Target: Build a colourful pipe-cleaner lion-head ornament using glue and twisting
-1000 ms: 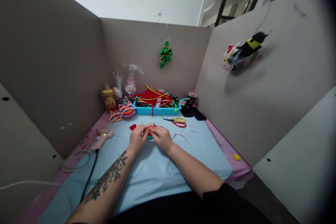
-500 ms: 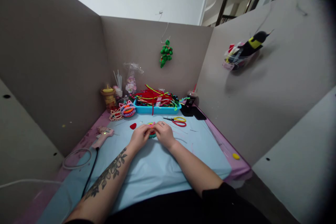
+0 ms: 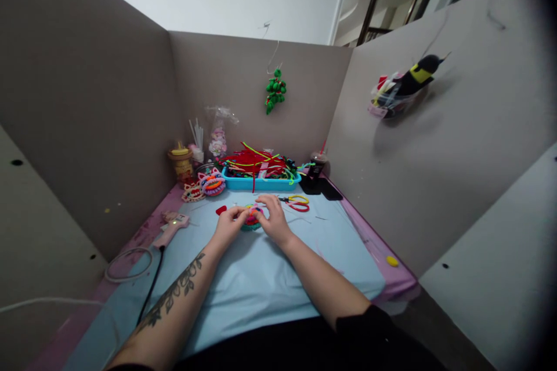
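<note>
A small multicoloured pipe-cleaner figure [image 3: 252, 219], pink and orange with a teal lower edge, stands over the blue cloth between my hands. My left hand [image 3: 230, 226] pinches its left side between thumb and fingers. At its right side is my right hand [image 3: 274, 221], thumb pressed to the figure's front and fingers raised and curved around behind. Parts of the figure are covered by my fingers. A red flat piece [image 3: 221, 210] lies beyond my left hand. Scissors [image 3: 297, 203] with yellow and red handles lie just past my right hand.
At the back, a blue tray [image 3: 261, 184] holds many pipe cleaners. Two finished lion-like heads [image 3: 212, 182] sit left of it. A pink glue gun [image 3: 172, 231] with its cord lies at left. A drink cup [image 3: 318, 163] and black flat objects [image 3: 319, 187] are at back right.
My right hand's fingers have lifted and spread from their close pinch, uncovering more of the figure. My left hand keeps its pinch in nearly the same place.
</note>
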A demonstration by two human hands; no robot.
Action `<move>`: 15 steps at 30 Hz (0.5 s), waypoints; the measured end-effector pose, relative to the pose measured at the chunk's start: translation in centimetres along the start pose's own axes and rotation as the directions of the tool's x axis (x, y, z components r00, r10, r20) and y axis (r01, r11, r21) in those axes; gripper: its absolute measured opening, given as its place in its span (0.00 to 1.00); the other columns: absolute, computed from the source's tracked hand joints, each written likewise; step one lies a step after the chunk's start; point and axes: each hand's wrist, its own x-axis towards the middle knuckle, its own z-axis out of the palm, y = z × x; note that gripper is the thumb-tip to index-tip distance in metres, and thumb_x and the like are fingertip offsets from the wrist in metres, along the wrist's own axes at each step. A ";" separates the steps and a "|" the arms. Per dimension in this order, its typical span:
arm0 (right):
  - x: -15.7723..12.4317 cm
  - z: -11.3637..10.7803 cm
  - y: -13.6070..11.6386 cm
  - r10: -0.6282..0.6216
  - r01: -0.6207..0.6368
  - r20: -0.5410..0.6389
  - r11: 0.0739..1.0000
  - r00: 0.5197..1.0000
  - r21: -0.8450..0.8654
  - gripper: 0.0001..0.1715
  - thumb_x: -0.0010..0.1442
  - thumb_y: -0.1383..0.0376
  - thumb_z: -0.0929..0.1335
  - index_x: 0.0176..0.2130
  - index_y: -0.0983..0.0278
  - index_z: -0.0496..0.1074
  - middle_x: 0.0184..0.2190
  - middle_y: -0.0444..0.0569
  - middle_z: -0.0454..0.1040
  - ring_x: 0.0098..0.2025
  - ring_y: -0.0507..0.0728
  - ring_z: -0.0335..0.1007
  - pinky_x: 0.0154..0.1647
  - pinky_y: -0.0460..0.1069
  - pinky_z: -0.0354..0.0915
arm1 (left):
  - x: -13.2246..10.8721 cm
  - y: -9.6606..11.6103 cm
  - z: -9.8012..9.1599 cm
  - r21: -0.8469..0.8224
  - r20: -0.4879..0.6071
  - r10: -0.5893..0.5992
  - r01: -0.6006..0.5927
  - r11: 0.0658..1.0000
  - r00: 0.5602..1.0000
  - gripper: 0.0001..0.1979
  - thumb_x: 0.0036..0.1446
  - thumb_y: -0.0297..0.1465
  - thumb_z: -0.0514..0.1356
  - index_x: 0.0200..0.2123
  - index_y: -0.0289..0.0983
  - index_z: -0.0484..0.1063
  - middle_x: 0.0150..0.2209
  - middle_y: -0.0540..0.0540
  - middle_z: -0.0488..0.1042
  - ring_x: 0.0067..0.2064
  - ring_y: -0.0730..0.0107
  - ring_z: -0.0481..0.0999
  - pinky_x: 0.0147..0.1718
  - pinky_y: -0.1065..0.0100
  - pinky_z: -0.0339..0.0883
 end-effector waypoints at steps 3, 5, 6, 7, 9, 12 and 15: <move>-0.2 -0.1 -0.5 -0.040 0.039 -0.020 0.996 0.999 -0.078 0.06 0.57 0.68 0.66 0.34 0.62 0.74 0.33 0.49 0.71 0.41 0.58 0.63 0.47 0.54 0.58 | 0.1 -0.1 -0.1 -0.049 -0.006 -0.018 0.018 0.999 1.000 0.15 0.52 0.40 0.59 0.31 0.33 0.76 0.26 0.47 0.75 0.29 0.70 0.72 0.29 0.71 0.65; -0.3 0.1 -0.6 -0.006 0.005 -0.029 0.999 1.000 -0.046 0.06 0.57 0.68 0.66 0.32 0.61 0.75 0.30 0.48 0.71 0.38 0.57 0.64 0.45 0.53 0.59 | 0.0 -0.2 0.0 -0.074 -0.018 -0.009 0.007 0.997 1.000 0.14 0.51 0.40 0.61 0.33 0.33 0.75 0.26 0.47 0.75 0.28 0.71 0.71 0.29 0.71 0.65; -0.3 0.2 -0.6 0.028 -0.028 -0.037 1.000 0.999 -0.008 0.06 0.56 0.68 0.67 0.31 0.62 0.75 0.29 0.48 0.71 0.37 0.56 0.64 0.44 0.53 0.60 | 0.0 -0.2 0.0 -0.079 -0.030 0.002 -0.005 0.997 1.000 0.14 0.50 0.39 0.61 0.33 0.34 0.75 0.27 0.47 0.75 0.29 0.71 0.71 0.29 0.71 0.65; -0.3 0.4 -0.6 0.070 -0.069 -0.040 0.997 0.997 0.041 0.06 0.56 0.68 0.67 0.31 0.62 0.74 0.29 0.47 0.71 0.37 0.56 0.65 0.43 0.52 0.60 | 0.0 -0.2 0.0 -0.078 -0.044 0.017 -0.021 0.997 0.999 0.13 0.50 0.39 0.62 0.32 0.34 0.74 0.28 0.47 0.75 0.29 0.71 0.71 0.29 0.71 0.65; -0.2 0.6 -0.5 0.163 -0.157 -0.025 0.976 0.986 0.150 0.06 0.55 0.67 0.67 0.29 0.63 0.74 0.28 0.47 0.70 0.35 0.55 0.65 0.40 0.50 0.61 | -0.1 -0.3 0.1 -0.066 -0.063 0.051 -0.055 0.996 0.997 0.12 0.49 0.38 0.63 0.31 0.34 0.73 0.29 0.47 0.75 0.30 0.71 0.72 0.31 0.71 0.65; -0.1 0.9 -0.5 0.259 -0.260 0.043 0.923 0.965 0.284 0.06 0.53 0.66 0.67 0.25 0.64 0.72 0.28 0.46 0.70 0.33 0.53 0.66 0.35 0.48 0.62 | -0.1 -0.5 0.3 -0.041 -0.063 0.085 -0.088 0.995 0.994 0.11 0.49 0.38 0.63 0.30 0.34 0.73 0.29 0.47 0.75 0.31 0.70 0.72 0.32 0.70 0.65; -0.1 1.0 -0.5 0.310 -0.327 0.106 0.878 0.945 0.349 0.07 0.52 0.65 0.66 0.24 0.64 0.70 0.27 0.46 0.69 0.32 0.53 0.65 0.34 0.47 0.61 | -0.2 -0.6 0.4 -0.066 -0.042 0.068 -0.071 0.995 0.997 0.13 0.48 0.39 0.64 0.30 0.34 0.73 0.27 0.47 0.74 0.29 0.70 0.72 0.30 0.70 0.65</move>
